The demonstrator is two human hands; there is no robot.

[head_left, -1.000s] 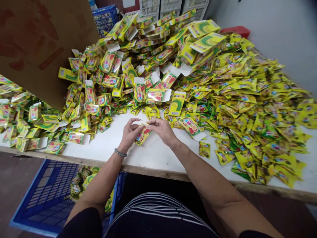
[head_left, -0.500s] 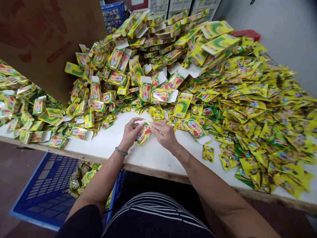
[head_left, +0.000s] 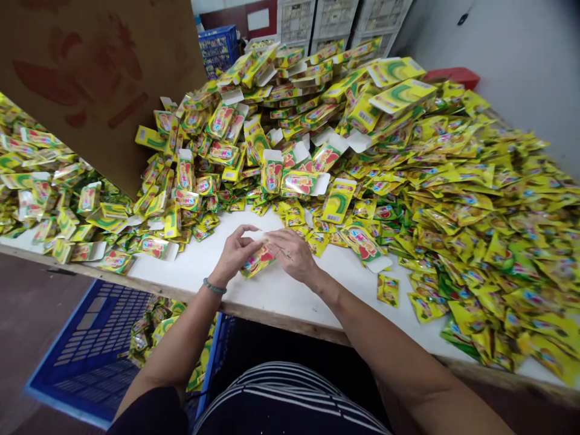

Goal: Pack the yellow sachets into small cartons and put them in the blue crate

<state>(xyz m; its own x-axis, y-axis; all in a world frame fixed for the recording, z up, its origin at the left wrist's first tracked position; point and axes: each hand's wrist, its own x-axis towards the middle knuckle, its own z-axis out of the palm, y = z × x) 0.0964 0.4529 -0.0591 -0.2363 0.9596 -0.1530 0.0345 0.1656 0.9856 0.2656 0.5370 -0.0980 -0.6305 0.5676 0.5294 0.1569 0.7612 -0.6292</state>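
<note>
Between my hands is a small yellow-green candy box (head_left: pixel 257 261) with red fruit on its face, held tilted just above the white tabletop (head_left: pixel 199 272). My left hand (head_left: pixel 239 251) grips its left side, thumb across the upper part. My right hand (head_left: pixel 292 252) is closed at the upper right end of the box, its fingers bent over the top edge and partly hiding it. Several open candy boxes (head_left: pixel 272 172) with white flaps lie in a heap beyond my hands. A single yellow sachet (head_left: pixel 388 290) lies right of my right hand.
A large pile of yellow sachets (head_left: pixel 489 241) covers the table's right side. A brown cardboard carton (head_left: pixel 99 72) leans over the left boxes. Below the table edge, a blue crate (head_left: pixel 90 356) holds more packets. White crates (head_left: pixel 335 21) stand behind.
My hands and the box have shifted slightly left and down in view. The right fingers have moved over the box's top end. The whole scene has shifted a little as the camera moved.
</note>
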